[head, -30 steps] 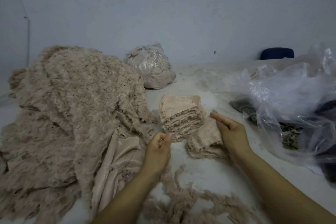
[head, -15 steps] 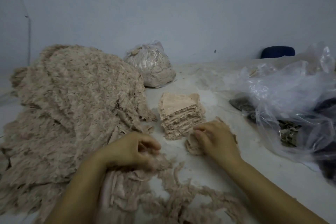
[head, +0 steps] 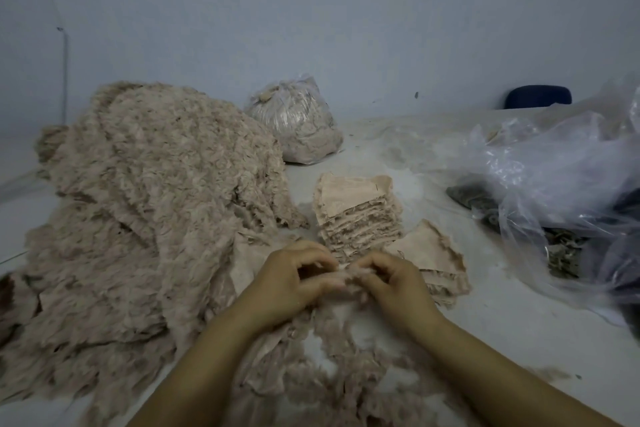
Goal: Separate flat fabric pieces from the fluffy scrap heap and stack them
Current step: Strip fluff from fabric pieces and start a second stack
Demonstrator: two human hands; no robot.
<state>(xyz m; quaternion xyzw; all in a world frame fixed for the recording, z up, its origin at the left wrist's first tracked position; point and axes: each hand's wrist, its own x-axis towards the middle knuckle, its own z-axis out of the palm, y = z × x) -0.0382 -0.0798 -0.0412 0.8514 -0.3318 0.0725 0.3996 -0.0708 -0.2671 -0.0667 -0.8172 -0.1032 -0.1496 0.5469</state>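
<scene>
At six o'clock, my left hand (head: 294, 282) and right hand (head: 391, 282) pinch one fluffy scrap (head: 346, 276) between them, pulling it apart, I judge. Next: lay its flat piece on the stack (head: 356, 215) at twelve; heap (head: 145, 204) at ten.

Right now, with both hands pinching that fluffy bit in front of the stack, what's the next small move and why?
Probably pull the hands apart to peel the piece open. The left hand and right hand both pinch one fluffy scrap between them, just in front of the flat stack, so it likely still needs separating before stacking.
</scene>
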